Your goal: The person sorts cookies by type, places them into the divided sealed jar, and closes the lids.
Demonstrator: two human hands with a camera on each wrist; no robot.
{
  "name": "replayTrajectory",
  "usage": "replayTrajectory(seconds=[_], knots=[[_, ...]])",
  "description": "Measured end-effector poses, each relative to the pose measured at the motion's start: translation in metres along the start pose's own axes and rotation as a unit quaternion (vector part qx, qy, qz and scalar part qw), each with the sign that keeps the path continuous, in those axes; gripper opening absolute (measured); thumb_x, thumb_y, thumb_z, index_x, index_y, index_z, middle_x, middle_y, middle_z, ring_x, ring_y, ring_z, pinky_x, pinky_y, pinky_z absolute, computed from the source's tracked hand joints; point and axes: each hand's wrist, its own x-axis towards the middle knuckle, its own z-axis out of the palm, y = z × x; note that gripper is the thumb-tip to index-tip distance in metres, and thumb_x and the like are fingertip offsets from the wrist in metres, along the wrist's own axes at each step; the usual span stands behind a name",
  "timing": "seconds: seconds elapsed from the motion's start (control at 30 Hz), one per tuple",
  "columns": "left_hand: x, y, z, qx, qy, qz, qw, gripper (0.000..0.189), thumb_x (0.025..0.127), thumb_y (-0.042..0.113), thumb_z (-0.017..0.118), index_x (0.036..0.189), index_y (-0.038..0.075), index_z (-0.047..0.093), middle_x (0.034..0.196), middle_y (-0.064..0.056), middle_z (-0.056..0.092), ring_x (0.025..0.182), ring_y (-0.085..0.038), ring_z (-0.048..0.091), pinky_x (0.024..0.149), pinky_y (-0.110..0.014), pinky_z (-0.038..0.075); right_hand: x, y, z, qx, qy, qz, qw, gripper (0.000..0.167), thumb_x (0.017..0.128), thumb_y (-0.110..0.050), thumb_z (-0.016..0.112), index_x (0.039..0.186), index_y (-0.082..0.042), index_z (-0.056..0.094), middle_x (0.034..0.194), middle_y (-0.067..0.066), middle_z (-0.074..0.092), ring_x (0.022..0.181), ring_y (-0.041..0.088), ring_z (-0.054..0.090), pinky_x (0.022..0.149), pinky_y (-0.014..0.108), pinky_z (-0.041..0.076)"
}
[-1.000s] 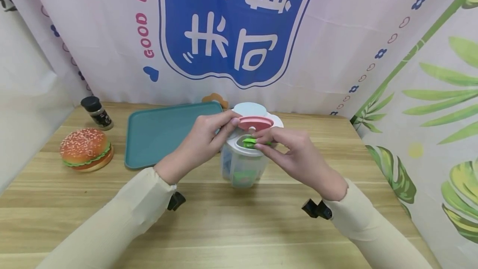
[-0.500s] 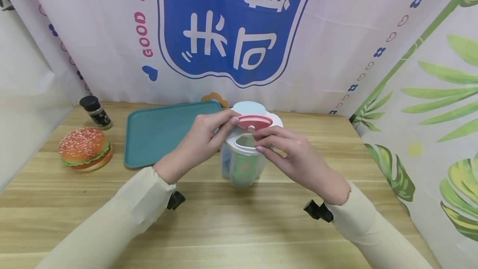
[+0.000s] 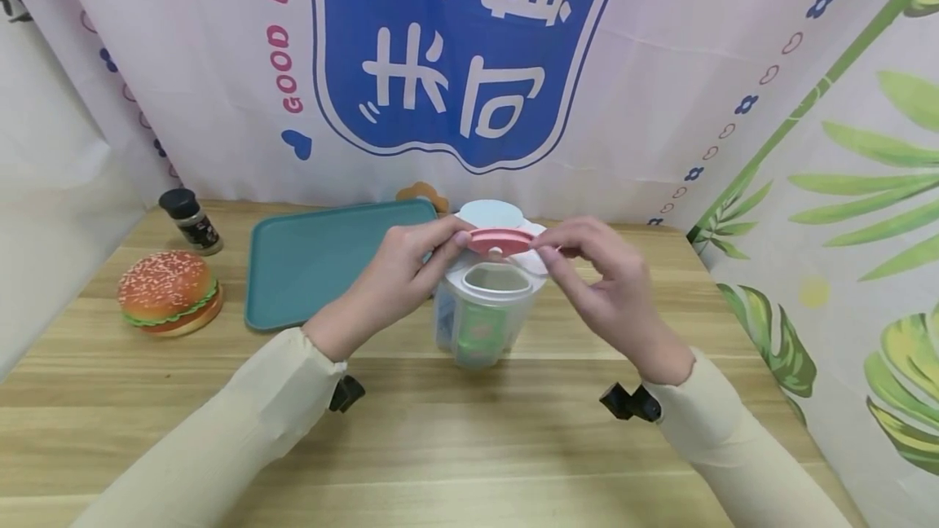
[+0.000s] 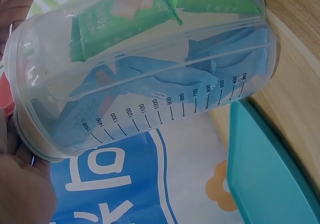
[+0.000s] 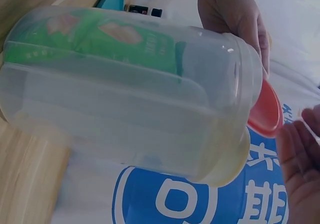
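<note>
A clear lidded jar (image 3: 475, 332) stands tilted up before me, its front compartment uncovered, with a green wrapped packet (image 3: 481, 331) inside. The red lid (image 3: 501, 240) of that compartment is raised. My left hand (image 3: 399, 271) pinches its left edge between thumb and fingers. My right hand (image 3: 605, 283) is at the lid's right edge, fingertips close against it; the right wrist view has a gap between the fingers. Through the wall in the left wrist view, green packets (image 4: 117, 26) and blue packets (image 4: 165, 76) lie in separate compartments.
A teal tray (image 3: 293, 267) lies left of the jar, partly behind my left hand. Farther left are a toy hamburger (image 3: 167, 292) and a black-capped shaker (image 3: 192, 225). A printed curtain (image 3: 631, 145) hangs behind the wooden table (image 3: 440, 446).
The green packet that my right hand pinched at the opening has gone down into the compartment. My right hand has let it go and moved up to the red lid's right edge.
</note>
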Motion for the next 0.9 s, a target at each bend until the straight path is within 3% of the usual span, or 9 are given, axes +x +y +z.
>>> replayTrajectory(seconds=[0.1,0.23,0.37,0.53,0.67,0.77,0.9], knots=[[0.000,0.000,0.000,-0.002,-0.004,-0.001,1.0000,0.018,0.108,0.012,0.056,0.114,0.006,0.072,0.100,-0.006,0.077,0.079,-0.014,0.063,0.072,-0.031,0.054,0.004,0.003,-0.003,0.016,0.014,0.051,0.9985,0.014,0.095,0.009,0.067,0.108,0.010,0.072,0.108,0.025,0.074,0.104,0.005,0.068,0.088,0.017,0.061],[0.000,0.000,0.000,-0.003,-0.008,-0.002,1.0000,0.018,0.108,0.012,0.056,0.115,0.006,0.072,0.100,-0.005,0.077,0.081,-0.014,0.063,0.074,-0.031,0.056,0.008,0.005,-0.004,0.026,-0.025,0.126,0.9914,0.021,0.098,0.005,0.067,0.118,0.005,0.072,0.118,0.022,0.075,0.107,0.004,0.070,0.090,0.018,0.062],[0.000,0.000,0.000,-0.003,-0.014,-0.006,0.9999,0.018,0.108,0.013,0.056,0.115,0.007,0.072,0.099,-0.004,0.076,0.082,-0.014,0.063,0.075,-0.032,0.056,0.012,0.005,-0.004,0.021,-0.062,0.171,0.9831,0.020,0.100,-0.004,0.068,0.118,0.000,0.076,0.114,0.015,0.079,0.092,0.007,0.070,0.080,0.015,0.061],[0.000,0.000,-0.001,-0.009,-0.025,-0.011,0.9996,0.018,0.109,0.015,0.056,0.115,0.010,0.072,0.099,-0.002,0.075,0.083,-0.014,0.062,0.076,-0.032,0.055,0.016,0.006,-0.008,0.019,-0.088,0.181,0.9794,0.016,0.099,-0.003,0.070,0.111,0.000,0.079,0.106,0.015,0.080,0.069,0.011,0.060,0.059,0.016,0.050],[-0.001,0.000,-0.001,-0.016,-0.035,-0.012,0.9992,0.022,0.110,0.021,0.055,0.119,0.014,0.074,0.109,0.000,0.077,0.092,-0.013,0.067,0.087,-0.036,0.060,0.017,0.008,-0.013,0.033,-0.116,0.188,0.9748,0.014,0.099,-0.005,0.071,0.109,-0.002,0.081,0.100,0.013,0.080,0.064,0.010,0.053,0.055,0.018,0.045],[-0.003,-0.001,-0.002,-0.023,-0.042,-0.006,0.9988,0.026,0.110,0.027,0.055,0.124,0.017,0.074,0.119,0.002,0.077,0.104,-0.012,0.070,0.097,-0.040,0.061,0.017,0.009,-0.016,0.045,-0.139,0.194,0.9701,0.015,0.099,-0.007,0.070,0.110,-0.004,0.081,0.100,0.012,0.080,0.067,0.010,0.055,0.059,0.018,0.048],[-0.004,-0.003,-0.003,-0.033,-0.050,0.005,0.9982,0.026,0.109,0.028,0.058,0.128,0.020,0.074,0.126,0.004,0.077,0.119,-0.014,0.069,0.108,-0.043,0.058,0.015,0.010,-0.018,0.058,-0.158,0.182,0.9688,0.017,0.098,-0.004,0.071,0.113,-0.005,0.081,0.110,0.011,0.081,0.086,0.008,0.070,0.075,0.018,0.061]])
